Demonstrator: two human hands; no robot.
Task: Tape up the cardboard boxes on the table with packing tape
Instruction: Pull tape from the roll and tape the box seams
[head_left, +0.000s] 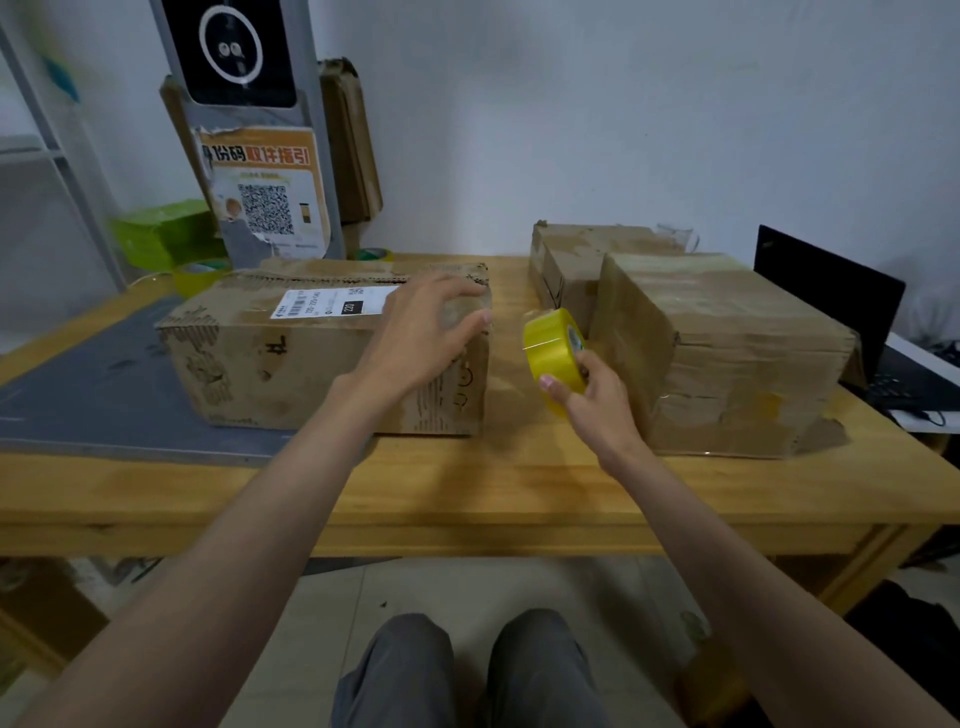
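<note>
Knees in grey trousers (467, 670) sit nearest the lens, below the wooden tabletop (467, 499). Above them 2 bare forearms reach in. The left hand (421, 332) lies spread, its grip loose and closed on nothing, pressing the right end of the long labelled box (291, 353), which rests partly on a grey mat (104, 395). The right hand (597, 395) has its grip closed on the yellow tape roll (553, 358), held on edge in the gap between that box and the nearer right box (722, 353); a 3rd box (571, 265) stands behind. A thin clear strip seems to run from the roll toward the long box's corner, though it is too faint to be sure.

To do this step well, I would keep the left palm pinning the flaps flat, draw the tape taut and square to the seam, and smooth it down from the fixed end so no wrinkles or bubbles form.
</note>
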